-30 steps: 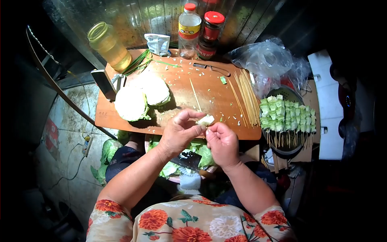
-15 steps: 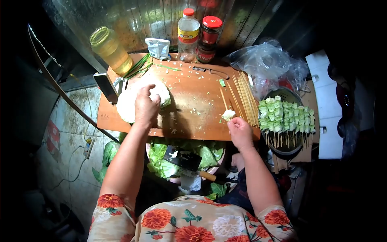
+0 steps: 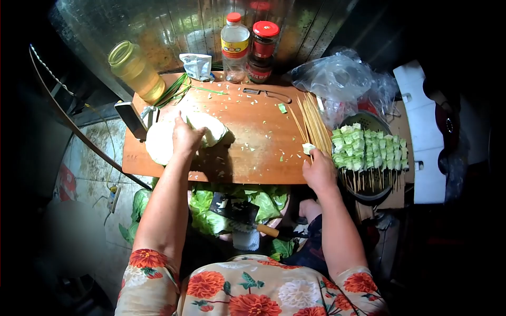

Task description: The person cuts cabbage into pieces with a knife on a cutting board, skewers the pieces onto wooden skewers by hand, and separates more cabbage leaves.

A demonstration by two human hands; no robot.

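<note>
My left hand [image 3: 186, 137] rests on the pale cut cabbage halves [image 3: 161, 141] at the left of the wooden board [image 3: 253, 158], thumb apart from the fingers. At the board's right edge my right hand [image 3: 320, 169] is closed round the lower end of a skewer, with a small white cabbage piece [image 3: 308, 148] just above the fingers. Beside it lies a fan of bare bamboo skewers [image 3: 315, 124]. Rows of green cabbage skewers [image 3: 369, 150] lie over a dark colander [image 3: 375, 197] further right.
A yellowish jar [image 3: 136, 73], phone [image 3: 130, 120], clear bottle [image 3: 234, 50] and red-lidded jar [image 3: 265, 42] stand along the board's back and left. A peeler [image 3: 266, 94] lies near them. Below the board are loose leaves [image 3: 203, 210] and a cleaver [image 3: 234, 209]. Plastic bags [image 3: 342, 79] lie behind right.
My hands have parted: the left went to the cabbage halves, the right carried the skewered piece rightward to the bare skewers. The view has shifted slightly.
</note>
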